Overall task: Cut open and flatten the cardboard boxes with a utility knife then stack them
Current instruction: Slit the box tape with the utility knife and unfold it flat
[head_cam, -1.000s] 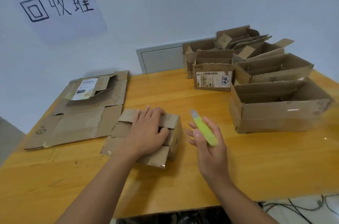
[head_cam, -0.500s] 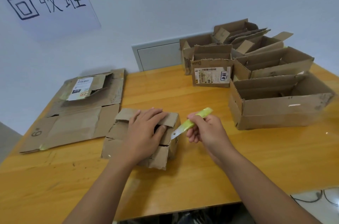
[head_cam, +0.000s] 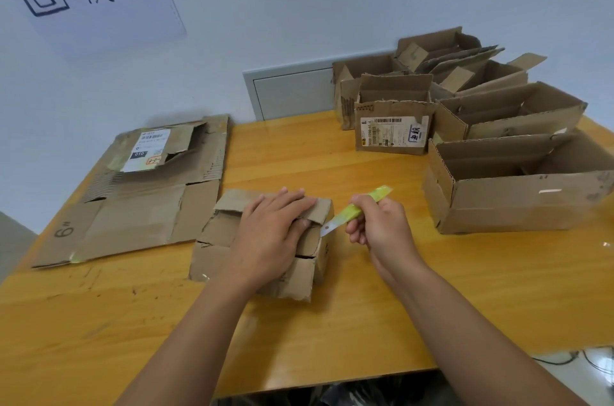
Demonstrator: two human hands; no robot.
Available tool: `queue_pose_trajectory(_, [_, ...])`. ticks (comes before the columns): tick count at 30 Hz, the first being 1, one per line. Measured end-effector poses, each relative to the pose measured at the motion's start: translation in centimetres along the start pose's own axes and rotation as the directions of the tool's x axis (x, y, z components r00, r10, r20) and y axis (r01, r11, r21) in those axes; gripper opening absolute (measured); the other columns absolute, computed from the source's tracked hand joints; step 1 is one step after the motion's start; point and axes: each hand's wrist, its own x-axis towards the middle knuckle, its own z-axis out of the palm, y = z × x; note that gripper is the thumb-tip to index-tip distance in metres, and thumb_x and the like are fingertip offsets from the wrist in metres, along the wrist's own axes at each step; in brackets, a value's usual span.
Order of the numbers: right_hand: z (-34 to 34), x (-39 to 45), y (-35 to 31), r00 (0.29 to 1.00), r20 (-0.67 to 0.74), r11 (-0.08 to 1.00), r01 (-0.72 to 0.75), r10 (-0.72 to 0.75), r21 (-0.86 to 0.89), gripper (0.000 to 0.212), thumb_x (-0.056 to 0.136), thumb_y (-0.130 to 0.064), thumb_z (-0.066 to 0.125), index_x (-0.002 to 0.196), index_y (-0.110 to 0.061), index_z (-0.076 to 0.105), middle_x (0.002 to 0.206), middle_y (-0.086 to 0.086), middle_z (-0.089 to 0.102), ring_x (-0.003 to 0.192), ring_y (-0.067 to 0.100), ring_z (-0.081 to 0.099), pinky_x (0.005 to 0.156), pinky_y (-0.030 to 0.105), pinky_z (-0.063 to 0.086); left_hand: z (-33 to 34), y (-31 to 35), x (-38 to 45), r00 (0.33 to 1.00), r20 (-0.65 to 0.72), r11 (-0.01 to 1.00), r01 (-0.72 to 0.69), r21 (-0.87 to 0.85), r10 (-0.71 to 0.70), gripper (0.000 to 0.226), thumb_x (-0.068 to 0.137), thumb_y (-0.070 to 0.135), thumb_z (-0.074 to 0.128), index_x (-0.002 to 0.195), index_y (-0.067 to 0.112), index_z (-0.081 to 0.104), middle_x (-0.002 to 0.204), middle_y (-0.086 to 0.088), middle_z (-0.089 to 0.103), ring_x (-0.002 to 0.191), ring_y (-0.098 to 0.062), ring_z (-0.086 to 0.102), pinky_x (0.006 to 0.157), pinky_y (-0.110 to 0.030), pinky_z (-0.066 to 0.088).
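While the small cardboard box (head_cam: 262, 239) at the middle of the bench (head_cam: 365, 306) is cut open, the blade is best drawn along the right-hand corner seam, away from the steadying fingers. The box is pressed down by the flat left hand (head_cam: 269, 233). The green utility knife (head_cam: 357, 211) is gripped in the curled right hand (head_cam: 382, 226), its tip at the box's edge.

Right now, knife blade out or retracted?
Out. A bare metal blade sticks out of the yellow-green utility knife, its tip at the small box.
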Motion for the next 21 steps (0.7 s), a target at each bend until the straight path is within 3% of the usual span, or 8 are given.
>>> queue_pose_trajectory(5, [0.0, 0.3, -0.3, 0.997, 0.074, 0.999, 0.012, -0.01, -0.036, 0.027, 0.099, -0.016, 0.053, 0.082, 0.001, 0.063, 0.053, 0.009, 0.061, 0.046, 0.018, 0.05, 0.043, 0.023, 0.037, 0.0, -0.1, 0.3, 1.0, 0.016, 1.0, 0.013, 0.023, -0.014, 0.039, 0.104, 0.038, 0.039, 0.142, 0.045, 0.043, 0.153, 0.022, 0.035, 0.146, -0.002, 0.018, 0.112, -0.023, 0.003])
queue_pose_trajectory(9, [-0.1, 0.9, -0.3, 0.999, -0.024, 1.0, 0.029, -0.029, 0.004, 0.035, 0.1, -0.016, 0.052, 0.069, -0.001, 0.06, 0.054, 0.01, 0.061, 0.046, 0.017, 0.05, 0.046, 0.025, 0.039, -0.1, 0.2, 0.4, 1.0, -0.002, 0.999, 0.026, 0.024, -0.026, 0.037, 0.104, 0.043, 0.033, 0.139, 0.046, 0.046, 0.149, 0.024, 0.04, 0.144, 0.0, 0.021, 0.112, -0.023, 0.004])
queue_pose_trajectory(13, [0.4, 1.1, -0.3, 0.999, -0.034, 0.999, 0.026, -0.025, 0.024, 0.032, 0.099, -0.018, 0.052, 0.073, -0.002, 0.06, 0.053, 0.008, 0.06, 0.046, 0.017, 0.049, 0.044, 0.024, 0.037, 0.0, 0.4, 0.3, 0.997, -0.065, 0.999, 0.032, 0.041, -0.03, 0.036, 0.104, 0.041, 0.035, 0.137, 0.042, 0.048, 0.143, 0.018, 0.044, 0.145, -0.009, 0.017, 0.116, -0.031, 0.0])
queue_pose_trajectory(15, [0.3, 1.7, -0.4, 0.997, -0.081, 0.997, 0.016, -0.01, 0.072, 0.025, 0.1, -0.019, 0.052, 0.084, -0.002, 0.061, 0.053, 0.005, 0.06, 0.046, 0.015, 0.05, 0.042, 0.023, 0.037, 0.3, 0.4, 0.1, 0.978, -0.186, 0.994, 0.101, 0.034, -0.093, 0.035, 0.101, 0.039, 0.043, 0.135, 0.033, 0.051, 0.137, 0.004, 0.044, 0.139, -0.018, 0.022, 0.115, -0.041, 0.012])
queue_pose_trajectory(17, [0.2, 2.4, -0.5, 0.992, -0.123, 0.992, -0.003, 0.019, 0.128, 0.022, 0.1, -0.021, 0.052, 0.097, 0.0, 0.06, 0.055, 0.004, 0.061, 0.045, 0.013, 0.05, 0.041, 0.022, 0.037, 0.6, 0.5, 0.0, 0.918, -0.353, 0.982, 0.186, -0.024, -0.182, 0.031, 0.098, 0.036, 0.053, 0.126, 0.024, 0.054, 0.126, -0.004, 0.042, 0.123, -0.024, 0.031, 0.103, -0.045, 0.028])
queue_pose_trajectory(19, [0.2, 2.7, -0.4, 0.989, -0.142, 0.986, -0.02, 0.043, 0.163, 0.022, 0.101, -0.022, 0.052, 0.102, -0.001, 0.059, 0.056, 0.004, 0.061, 0.045, 0.013, 0.05, 0.041, 0.023, 0.037, 0.7, 0.6, -0.1, 0.857, -0.464, 0.975, 0.196, -0.105, -0.222, 0.025, 0.095, 0.032, 0.059, 0.116, 0.018, 0.054, 0.112, -0.001, 0.043, 0.106, -0.023, 0.037, 0.091, -0.039, 0.035])
queue_pose_trajectory(21, [0.2, 2.5, -0.2, 0.989, -0.143, 0.978, -0.012, 0.043, 0.207, 0.019, 0.101, -0.023, 0.053, 0.101, -0.004, 0.059, 0.056, 0.004, 0.061, 0.046, 0.013, 0.051, 0.042, 0.024, 0.037, 0.5, 0.7, 0.0, 0.856, -0.471, 0.974, 0.148, -0.17, -0.212, 0.021, 0.096, 0.026, 0.06, 0.113, 0.016, 0.053, 0.106, 0.005, 0.044, 0.098, -0.016, 0.04, 0.085, -0.035, 0.041])
